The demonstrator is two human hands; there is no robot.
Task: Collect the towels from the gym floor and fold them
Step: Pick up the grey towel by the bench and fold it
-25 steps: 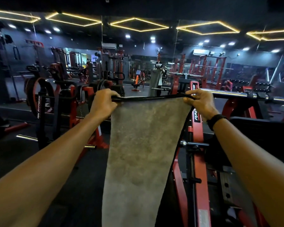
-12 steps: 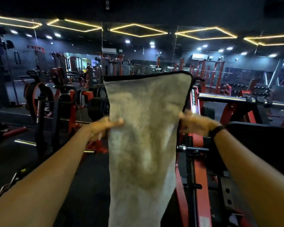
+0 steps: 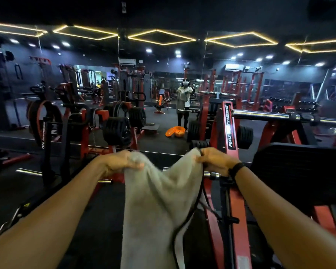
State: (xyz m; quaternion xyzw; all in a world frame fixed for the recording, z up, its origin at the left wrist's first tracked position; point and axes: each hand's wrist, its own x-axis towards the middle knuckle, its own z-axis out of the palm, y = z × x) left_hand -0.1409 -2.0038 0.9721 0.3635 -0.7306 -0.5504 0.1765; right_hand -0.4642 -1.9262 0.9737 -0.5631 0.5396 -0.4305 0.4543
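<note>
Grey terry towel (image 3: 159, 200) now hangs doubled between the hands, no longer a single flat sheet held high; left hand (image 3: 122, 162) and right hand (image 3: 213, 160) each pinch a top corner at chest height; first fold looks made, next halving due.

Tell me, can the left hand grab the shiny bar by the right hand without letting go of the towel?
Probably not. The left hand grips the towel, which hangs between it and the bar, and the right hand, gripping the other corner, sits right over that bar.
</note>
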